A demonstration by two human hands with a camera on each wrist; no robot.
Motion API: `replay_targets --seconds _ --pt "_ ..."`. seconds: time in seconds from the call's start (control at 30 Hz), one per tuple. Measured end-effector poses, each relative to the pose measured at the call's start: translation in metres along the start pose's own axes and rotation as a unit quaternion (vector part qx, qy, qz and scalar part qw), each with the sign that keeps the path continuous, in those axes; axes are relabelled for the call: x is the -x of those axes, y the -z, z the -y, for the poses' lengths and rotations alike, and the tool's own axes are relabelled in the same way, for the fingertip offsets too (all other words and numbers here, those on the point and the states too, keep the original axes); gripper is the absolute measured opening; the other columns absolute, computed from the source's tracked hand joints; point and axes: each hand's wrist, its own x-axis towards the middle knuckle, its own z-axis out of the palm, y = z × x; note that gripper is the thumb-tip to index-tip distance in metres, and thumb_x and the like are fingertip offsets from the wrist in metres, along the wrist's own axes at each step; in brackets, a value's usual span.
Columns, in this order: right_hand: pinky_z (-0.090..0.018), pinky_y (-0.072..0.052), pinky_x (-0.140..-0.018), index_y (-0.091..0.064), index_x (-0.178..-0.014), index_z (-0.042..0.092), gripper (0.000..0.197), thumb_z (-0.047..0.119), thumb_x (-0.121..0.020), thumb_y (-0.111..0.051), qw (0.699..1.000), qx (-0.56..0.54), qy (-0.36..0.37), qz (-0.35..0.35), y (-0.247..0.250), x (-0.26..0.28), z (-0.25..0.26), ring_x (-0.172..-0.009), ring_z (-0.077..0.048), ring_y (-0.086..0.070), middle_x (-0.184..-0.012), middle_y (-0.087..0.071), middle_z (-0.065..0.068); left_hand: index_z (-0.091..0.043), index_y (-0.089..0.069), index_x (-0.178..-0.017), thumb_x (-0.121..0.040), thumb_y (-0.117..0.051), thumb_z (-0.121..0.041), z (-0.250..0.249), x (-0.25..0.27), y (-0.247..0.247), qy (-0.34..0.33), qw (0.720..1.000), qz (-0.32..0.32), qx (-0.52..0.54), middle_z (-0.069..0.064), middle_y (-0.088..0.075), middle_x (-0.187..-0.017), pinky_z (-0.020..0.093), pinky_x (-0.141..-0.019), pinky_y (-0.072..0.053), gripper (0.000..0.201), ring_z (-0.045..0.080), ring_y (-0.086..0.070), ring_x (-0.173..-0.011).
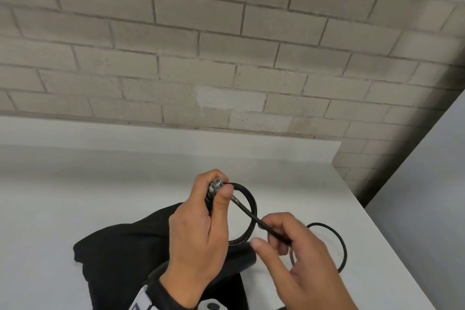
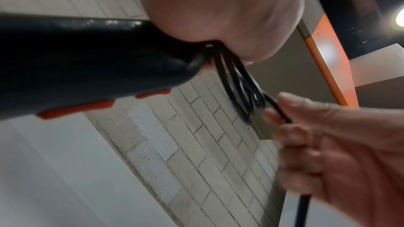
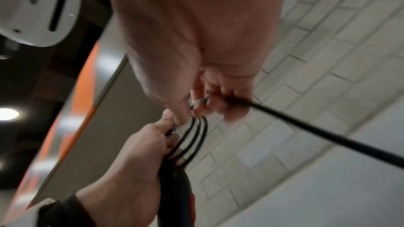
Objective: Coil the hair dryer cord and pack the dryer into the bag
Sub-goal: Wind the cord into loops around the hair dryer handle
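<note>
Grey brick backs a white table [image 1: 100, 196], on which a black bag [image 1: 120, 259] is spread at 6 o'clock. Several finished loops of cord [image 1: 247, 211] are clamped with the hair dryer's handle [image 2: 87, 68] in the left hand [image 1: 198, 234]; the right hand [image 1: 302, 259] pinches the next stretch. One slack loop at 4 o'clock remains uncoiled, and packing is not yet begun. The dryer's body is largely hidden, its plug unseen.

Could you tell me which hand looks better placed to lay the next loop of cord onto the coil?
Probably the right hand: it pinches the free run of cord beside the coil. The left hand is occupied, gripping the gathered loops and the dryer.
</note>
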Motion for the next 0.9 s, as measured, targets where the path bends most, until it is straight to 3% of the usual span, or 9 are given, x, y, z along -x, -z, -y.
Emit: replay_targets --seconds 0.07,0.13,0.3,0.43,0.53,0.63,0.73,0.8,0.9 --pt "-0.011 -0.042 -0.067 -0.056 -0.095 0.038 0.005 0.037 -0.09 -0.058 0.995 0.049 0.072 -0.041 0.012 -0.011 0.011 -0.075 -0.002 -0.053 -0.078 -0.049 0.017 -0.039 -0.052 -0.099 -0.094 -0.036 -0.06 0.002 -0.002 0.0 0.0 1.0 -0.005 -0.009 -0.003 -0.057 -0.065 0.032 -0.049 -0.043 0.027 0.017 -0.052 -0.051" --pt "-0.01 -0.04 -0.069 -0.063 -0.094 0.026 0.006 0.028 -0.093 -0.058 0.987 0.064 0.131 -0.06 0.022 -0.023 0.018 -0.074 0.0 -0.052 -0.081 -0.049 0.016 -0.04 -0.051 -0.099 -0.094 -0.034 -0.062 0.002 -0.003 0.0 -0.006 1.0 0.0 -0.026 -0.002 -0.057 -0.063 0.036 -0.049 -0.046 0.028 0.017 -0.053 -0.05" --pt "-0.009 -0.037 -0.065 -0.07 -0.087 0.016 0.005 0.018 -0.089 -0.065 0.985 0.003 0.163 -0.051 0.036 -0.056 0.032 -0.068 -0.003 -0.051 -0.074 -0.053 0.007 -0.041 -0.049 -0.1 -0.092 -0.026 -0.073 0.0 -0.004 -0.001 -0.019 0.999 0.019 -0.032 -0.004 -0.055 -0.065 0.024 -0.048 -0.039 0.04 0.012 -0.047 -0.047" --pt "-0.005 -0.034 -0.062 -0.072 -0.082 0.018 0.008 0.022 -0.087 -0.067 0.987 -0.058 0.144 -0.043 0.035 -0.071 0.037 -0.062 0.0 -0.046 -0.067 -0.05 0.015 -0.038 -0.052 -0.099 -0.081 -0.039 -0.082 -0.006 -0.002 0.002 -0.018 0.999 0.027 0.002 -0.012 -0.047 -0.057 0.013 -0.049 -0.033 0.049 0.007 -0.037 -0.044" --pt "-0.007 -0.035 -0.059 -0.073 -0.082 0.019 0.01 0.027 -0.085 -0.068 0.987 -0.113 0.113 -0.032 0.031 -0.077 0.037 -0.058 -0.002 -0.046 -0.064 -0.053 0.015 -0.03 -0.056 -0.098 -0.077 -0.054 -0.078 -0.01 -0.001 0.003 -0.026 0.999 0.021 -0.006 -0.024 -0.047 -0.057 0.003 -0.05 -0.029 0.052 0.004 -0.037 -0.043" --pt "-0.012 -0.039 -0.057 -0.074 -0.082 0.019 0.01 0.026 -0.084 -0.068 0.983 -0.169 0.072 -0.021 0.027 -0.079 0.037 -0.055 -0.004 -0.049 -0.065 -0.06 0.014 -0.03 -0.058 -0.098 -0.084 -0.053 -0.072 -0.009 0.0 0.002 -0.035 0.999 0.019 0.001 -0.024 -0.045 -0.056 0.006 -0.05 -0.031 0.044 0.003 -0.036 -0.042" --pt "-0.022 -0.049 -0.059 -0.075 -0.083 0.018 0.009 0.025 -0.084 -0.069 0.971 -0.238 0.022 -0.017 0.019 -0.079 0.033 -0.061 -0.009 -0.061 -0.073 -0.071 0.005 -0.027 -0.06 -0.1 -0.091 -0.05 -0.064 -0.011 0.002 0.0 -0.054 0.998 0.024 0.022 -0.024 -0.045 -0.058 0.005 -0.051 -0.03 0.039 0.0 -0.037 -0.043" --pt "-0.022 -0.052 -0.065 -0.074 -0.085 0.016 0.013 0.028 -0.082 -0.07 0.961 -0.277 -0.018 -0.018 0.012 -0.077 0.028 -0.068 -0.01 -0.066 -0.074 -0.073 0.002 -0.028 -0.061 -0.099 -0.093 -0.048 -0.061 -0.011 0.004 -0.001 -0.06 0.997 0.023 0.033 -0.024 -0.045 -0.059 0.006 -0.051 -0.029 0.036 -0.001 -0.037 -0.043" --pt "-0.025 -0.052 -0.067 -0.068 -0.085 0.012 0.018 0.03 -0.081 -0.071 0.938 -0.334 -0.084 -0.028 0.0 -0.072 0.022 -0.066 -0.012 -0.064 -0.068 -0.068 -0.002 -0.028 -0.062 -0.098 -0.094 -0.048 -0.057 -0.011 0.007 -0.002 -0.066 0.996 0.018 0.049 -0.022 -0.04 -0.055 0.011 -0.048 -0.029 0.033 0.0 -0.034 -0.044"
